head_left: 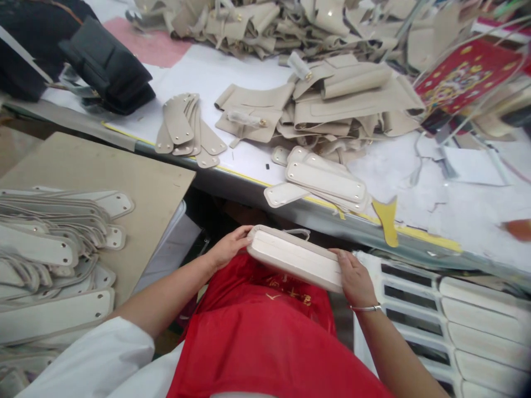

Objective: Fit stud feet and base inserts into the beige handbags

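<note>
Both hands hold a long, cream-coloured padded piece with rounded ends, above the red apron. My left hand grips its left end, thumb and fingers closed on the edge. Around the right end my right hand is closed, with a bracelet at the wrist. A thin pale loop sticks up behind the piece. Just beyond it, flat cream strips with metal studs lie at the table edge. Beige folded leather pieces are heaped farther back.
At the left, a board bears many stacked studded strips. A white slotted rack with pale pieces stands at the right. Black bags sit back left; a yellow piece overhangs the table edge.
</note>
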Demonstrator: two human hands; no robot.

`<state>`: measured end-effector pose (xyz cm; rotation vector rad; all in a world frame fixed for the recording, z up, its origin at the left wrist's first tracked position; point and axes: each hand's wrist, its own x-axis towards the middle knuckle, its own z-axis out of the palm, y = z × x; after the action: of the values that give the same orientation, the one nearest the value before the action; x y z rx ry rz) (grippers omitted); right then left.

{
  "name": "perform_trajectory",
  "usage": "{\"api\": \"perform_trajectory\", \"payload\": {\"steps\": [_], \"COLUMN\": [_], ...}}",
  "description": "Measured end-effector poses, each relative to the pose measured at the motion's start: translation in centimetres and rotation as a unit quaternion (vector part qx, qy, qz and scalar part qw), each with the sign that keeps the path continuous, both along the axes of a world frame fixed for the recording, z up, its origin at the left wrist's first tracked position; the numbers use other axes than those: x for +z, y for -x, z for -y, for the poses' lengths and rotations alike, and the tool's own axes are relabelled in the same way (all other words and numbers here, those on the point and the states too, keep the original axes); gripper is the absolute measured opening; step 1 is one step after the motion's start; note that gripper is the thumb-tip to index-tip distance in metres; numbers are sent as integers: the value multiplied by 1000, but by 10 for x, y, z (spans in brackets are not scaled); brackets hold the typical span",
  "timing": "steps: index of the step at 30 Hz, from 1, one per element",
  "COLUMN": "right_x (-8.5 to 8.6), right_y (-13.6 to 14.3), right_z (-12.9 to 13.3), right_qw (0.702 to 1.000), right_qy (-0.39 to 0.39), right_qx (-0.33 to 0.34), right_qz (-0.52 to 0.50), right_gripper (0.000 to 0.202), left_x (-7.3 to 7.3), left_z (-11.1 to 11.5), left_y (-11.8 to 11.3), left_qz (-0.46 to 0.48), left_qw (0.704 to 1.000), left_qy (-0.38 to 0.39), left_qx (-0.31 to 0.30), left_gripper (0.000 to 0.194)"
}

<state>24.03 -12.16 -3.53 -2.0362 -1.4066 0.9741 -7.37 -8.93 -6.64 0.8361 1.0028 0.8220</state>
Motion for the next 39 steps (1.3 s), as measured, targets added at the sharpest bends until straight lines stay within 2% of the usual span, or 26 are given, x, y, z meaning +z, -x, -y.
{"api": "perform_trajectory", "payload": {"steps": [3, 5, 7, 9, 11, 13, 15, 17, 18, 20, 21, 23, 25, 28, 32, 34, 39], "right_x": [1, -2, -8, -16, -25, -29, -24, -10, -2, 13, 20, 29, 33, 35, 35, 37, 39], "right_y": [-1, -2, -4, -5, -8, -14, -24, -35, -41, -50, -52, -52, -49, -46, -49, -51, -56], "right_z": [-1, 0, 4, 10, 17, 23, 28, 29, 28, 22, 18, 7, -4, -15, -19, -19, -24], "right_qw": [999, 995, 972, 937, 925, 932, 959, 984, 983, 955, 936, 900, 871, 847, 844, 847, 844], "right_qy": [-14, 0, 22, 29, 20, -2, -31, -55, -60, -56, -50, -34, -18, -4, -18, -19, -2], "right_qx": [-13, -43, -97, -145, -156, -156, -100, 47, 137, 292, 345, 407, 446, 482, 492, 488, 494], "right_qz": [-26, -93, -212, -317, -347, -327, -262, -162, -107, 5, 58, 150, 207, 225, 212, 209, 208], "right_gripper": [51, 53, 56, 60, 65, 68, 68, 65, 69, 89, 97, 99, 92, 83, 84, 85, 83], "left_x": [-1, 2, 6, 9, 10, 9, 9, 13, 17, 26, 31, 41, 48, 53, 57, 60, 59], "left_z": [-6, -10, -12, -13, -13, -15, -18, -23, -26, -30, -32, -35, -36, -36, -37, -38, -43], "left_y": [5, 7, 2, -8, -20, -28, -31, -30, -30, -33, -36, -43, -50, -53, -41, -36, -37], "left_qz": [-68, -123, -148, -143, -167, -261, -376, -442, -456, -480, -495, -518, -525, -523, -497, -491, -518], "left_qw": [995, 985, 980, 983, 982, 958, 893, 794, 744, 669, 645, 614, 602, 612, 651, 662, 641], "left_qy": [-60, -94, -103, -85, -67, -101, -217, -357, -410, -456, -458, -448, -436, -422, -393, -376, -357], "left_qx": [-48, -72, -81, -73, -59, -66, -122, -217, -264, -337, -360, -394, -415, -416, -418, -425, -440], "left_gripper": [46, 49, 54, 59, 59, 59, 65, 78, 86, 90, 88, 79, 72, 69, 80, 88, 90]}}
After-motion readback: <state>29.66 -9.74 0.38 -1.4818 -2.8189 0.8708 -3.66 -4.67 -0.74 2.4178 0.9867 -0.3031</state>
